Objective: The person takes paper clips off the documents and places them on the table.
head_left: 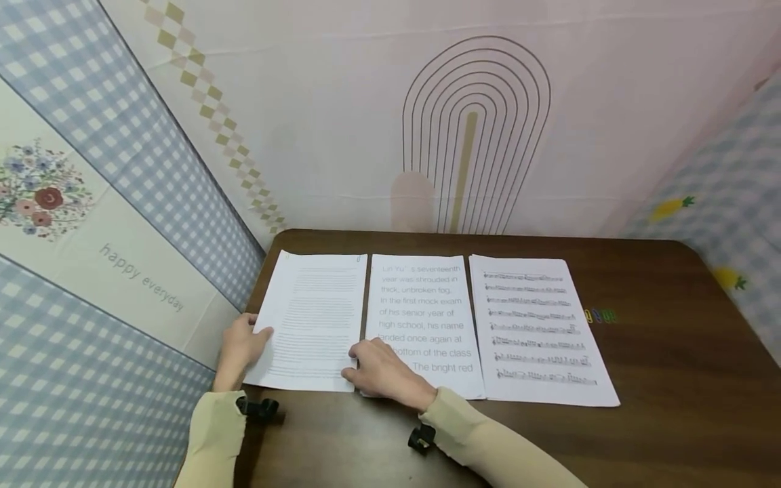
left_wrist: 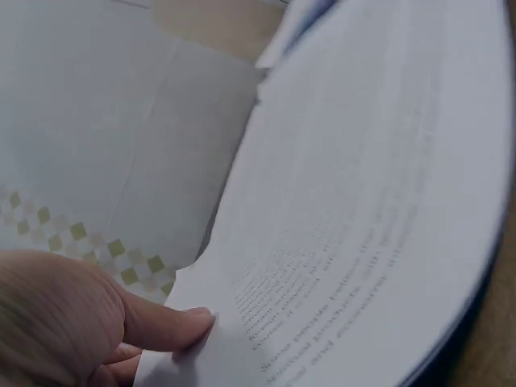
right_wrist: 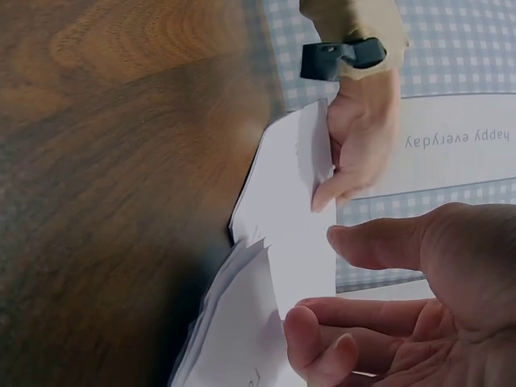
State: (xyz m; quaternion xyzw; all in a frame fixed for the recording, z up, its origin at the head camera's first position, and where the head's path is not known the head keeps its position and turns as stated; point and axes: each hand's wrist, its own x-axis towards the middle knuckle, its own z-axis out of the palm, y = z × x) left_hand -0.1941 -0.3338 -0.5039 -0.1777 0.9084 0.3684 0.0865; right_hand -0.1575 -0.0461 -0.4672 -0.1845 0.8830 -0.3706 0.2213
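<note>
On the left of the desk lies a stack of paper with small printed text (head_left: 317, 318), a paper clip (head_left: 358, 257) at its top right corner. My left hand (head_left: 242, 342) grips this stack's left edge; the thumb (left_wrist: 189, 326) lies on top of the page while the other fingers go behind it. My right hand (head_left: 384, 369) is over the lower left part of the large-print pages (head_left: 421, 305), its fingertips by the small-print stack's right edge. In the right wrist view, that hand's thumb (right_wrist: 375, 242) and fingers are spread apart with nothing held between them.
Sheet music (head_left: 537, 332) lies to the right of the large-print pages. Several coloured paper clips (head_left: 601, 316) sit beside it on the brown desk (head_left: 671, 366). A checked cloth (head_left: 165, 156) hangs at the left, close to the left hand, and a pale patterned cloth (head_left: 329, 135) covers the back.
</note>
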